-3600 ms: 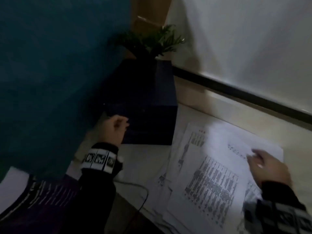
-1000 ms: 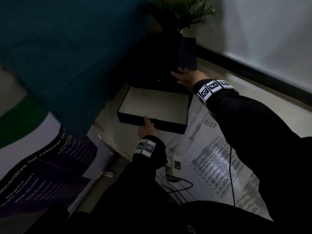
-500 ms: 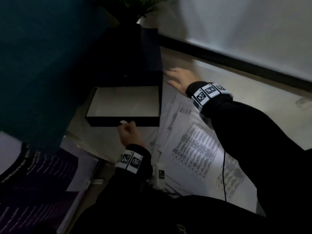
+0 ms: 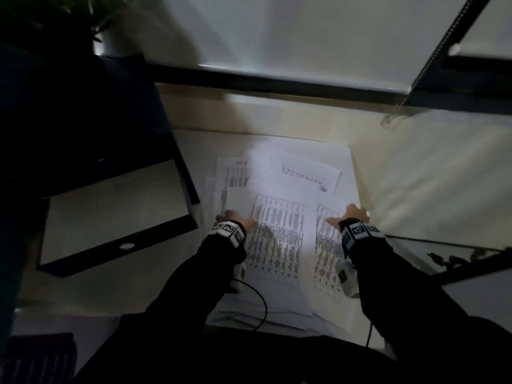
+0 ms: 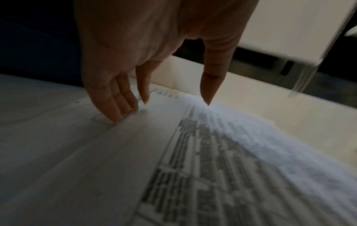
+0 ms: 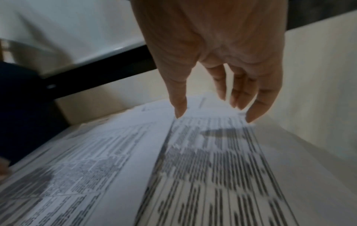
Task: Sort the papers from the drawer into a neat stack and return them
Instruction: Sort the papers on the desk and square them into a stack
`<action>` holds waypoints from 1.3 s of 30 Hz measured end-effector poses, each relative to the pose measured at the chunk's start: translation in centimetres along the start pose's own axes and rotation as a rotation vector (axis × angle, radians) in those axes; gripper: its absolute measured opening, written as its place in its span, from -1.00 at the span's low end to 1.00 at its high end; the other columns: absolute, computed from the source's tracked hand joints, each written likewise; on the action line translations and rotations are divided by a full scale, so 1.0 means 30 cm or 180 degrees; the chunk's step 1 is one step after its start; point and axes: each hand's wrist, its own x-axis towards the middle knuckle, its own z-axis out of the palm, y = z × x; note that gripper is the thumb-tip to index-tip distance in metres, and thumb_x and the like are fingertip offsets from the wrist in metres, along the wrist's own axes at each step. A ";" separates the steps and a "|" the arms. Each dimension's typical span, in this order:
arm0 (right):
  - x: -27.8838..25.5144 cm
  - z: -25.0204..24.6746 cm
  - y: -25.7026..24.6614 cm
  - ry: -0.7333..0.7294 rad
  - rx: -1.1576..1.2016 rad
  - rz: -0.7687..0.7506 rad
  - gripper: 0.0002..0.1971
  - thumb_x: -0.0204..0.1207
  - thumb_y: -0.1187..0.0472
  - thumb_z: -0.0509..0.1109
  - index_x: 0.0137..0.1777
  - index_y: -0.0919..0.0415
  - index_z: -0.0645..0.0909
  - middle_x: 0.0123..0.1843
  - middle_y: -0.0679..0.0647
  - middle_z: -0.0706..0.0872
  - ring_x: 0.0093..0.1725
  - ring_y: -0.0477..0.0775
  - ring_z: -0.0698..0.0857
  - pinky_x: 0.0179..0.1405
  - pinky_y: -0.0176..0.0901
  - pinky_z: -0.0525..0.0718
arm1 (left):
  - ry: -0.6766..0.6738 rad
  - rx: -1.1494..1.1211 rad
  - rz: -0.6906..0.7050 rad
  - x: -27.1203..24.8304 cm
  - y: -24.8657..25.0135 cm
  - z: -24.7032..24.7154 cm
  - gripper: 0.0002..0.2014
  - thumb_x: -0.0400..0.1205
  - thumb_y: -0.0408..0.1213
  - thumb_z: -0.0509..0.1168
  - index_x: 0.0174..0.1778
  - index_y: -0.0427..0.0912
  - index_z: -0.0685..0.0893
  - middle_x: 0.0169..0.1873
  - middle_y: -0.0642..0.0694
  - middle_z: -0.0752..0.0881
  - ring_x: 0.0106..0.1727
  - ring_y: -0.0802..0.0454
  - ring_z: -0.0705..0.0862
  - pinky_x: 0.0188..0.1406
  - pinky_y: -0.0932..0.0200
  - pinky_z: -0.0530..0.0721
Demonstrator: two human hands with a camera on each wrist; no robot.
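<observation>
Head view: we log papers [image 4: 279, 231] fanned loose on floor, left hand [image 4: 234, 218] and right hand [image 4: 353, 214] flat at either side, likely to square them; drawer [image 4: 116, 214] pulled out beyond left fingers, inside bare.

Left wrist view: fingers [image 5: 115, 104] straight, tips pressing sheet, gripping nothing.

Right wrist view: fingers [image 6: 257, 104] extended onto sheet edge, thumb alongside.

Print blurred, unreadable; sheet count hidden.

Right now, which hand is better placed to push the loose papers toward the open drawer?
Right hand, likely: it rests at the papers' far edge from the drawer, so it can sweep them over; the left hand sits on the drawer side.
</observation>
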 end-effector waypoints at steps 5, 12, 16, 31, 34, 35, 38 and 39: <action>-0.066 0.064 0.104 -0.0405 0.2236 0.0294 -0.53 0.73 0.48 -0.08 0.56 0.65 -0.10 0.63 0.50 0.02 0.51 0.15 0.41 -0.64 -0.60 0.50 | 0.0283 0.0210 -0.0285 0.055 0.007 0.000 0.05 0.31 0.18 0.49 0.53 -0.35 0.15 0.53 -0.34 0.22 0.55 -0.30 0.27 0.52 -0.10 0.29; -0.039 0.145 0.187 -0.0704 0.2183 0.0661 -0.84 0.65 0.37 0.18 0.08 0.22 0.57 0.01 0.26 0.70 -0.16 -0.19 0.76 -0.09 -0.38 0.67 | -0.0195 -0.0035 -0.0032 0.121 0.055 0.049 0.16 0.14 0.08 0.62 0.55 -0.26 0.14 0.51 -0.33 0.28 0.54 -0.32 0.30 0.51 -0.21 0.37; -0.059 0.116 0.143 -0.0227 0.1870 0.0538 -0.54 0.59 0.22 0.31 0.49 0.22 0.40 0.37 0.26 0.53 0.28 0.23 0.62 0.23 -0.13 0.58 | -0.0435 -0.0125 0.0266 0.081 0.103 0.092 -0.07 0.30 -0.06 0.57 0.51 -0.22 0.24 0.45 -0.30 0.35 0.44 -0.32 0.45 0.42 -0.15 0.50; 0.016 0.127 0.133 0.0092 0.2083 0.0110 -0.58 0.59 0.15 0.34 0.30 0.48 0.48 0.37 0.42 0.56 0.28 0.29 0.60 0.22 0.01 0.51 | 0.0748 -0.0774 -0.0432 0.164 -0.023 -0.001 -0.43 0.47 -0.03 0.36 0.33 -0.27 0.46 0.36 -0.32 0.49 0.37 -0.31 0.50 0.37 -0.15 0.47; 0.030 0.129 0.120 -0.0103 0.2048 -0.0022 -0.39 0.55 0.12 0.40 0.51 0.41 0.33 0.52 0.30 0.45 0.48 0.29 0.46 0.41 -0.01 0.41 | 0.0492 -0.1106 0.0035 0.164 -0.004 0.010 -0.56 0.41 0.11 0.37 0.05 -0.15 0.72 0.19 -0.23 0.72 0.24 -0.24 0.66 0.31 -0.03 0.60; 0.037 0.132 0.114 -0.0202 0.2035 -0.0150 -0.36 0.52 0.16 0.44 0.51 0.39 0.32 0.50 0.27 0.46 0.48 0.28 0.46 0.41 -0.01 0.41 | 0.0513 -0.1098 0.0019 0.162 0.007 0.018 -0.49 0.37 0.15 0.40 0.11 -0.12 0.69 0.29 -0.24 0.63 0.30 -0.26 0.60 0.36 -0.05 0.54; 0.050 0.142 0.106 0.0021 0.1911 -0.0282 -0.39 0.48 0.28 0.47 0.49 0.36 0.35 0.48 0.29 0.49 0.44 0.26 0.51 0.38 -0.04 0.44 | 0.0709 -0.0770 -0.0447 0.119 0.041 0.015 -0.07 0.39 0.12 0.45 0.54 -0.25 0.18 0.52 -0.41 0.18 0.52 -0.41 0.24 0.50 -0.22 0.25; 0.051 0.142 0.109 0.0273 0.1957 -0.0283 -0.44 0.49 0.31 0.44 0.47 0.36 0.37 0.45 0.29 0.52 0.41 0.25 0.53 0.33 -0.09 0.46 | 0.0686 -0.0676 -0.0541 0.109 0.045 0.007 -0.02 0.42 0.11 0.43 0.58 -0.31 0.07 0.53 -0.43 0.15 0.54 -0.41 0.22 0.51 -0.22 0.23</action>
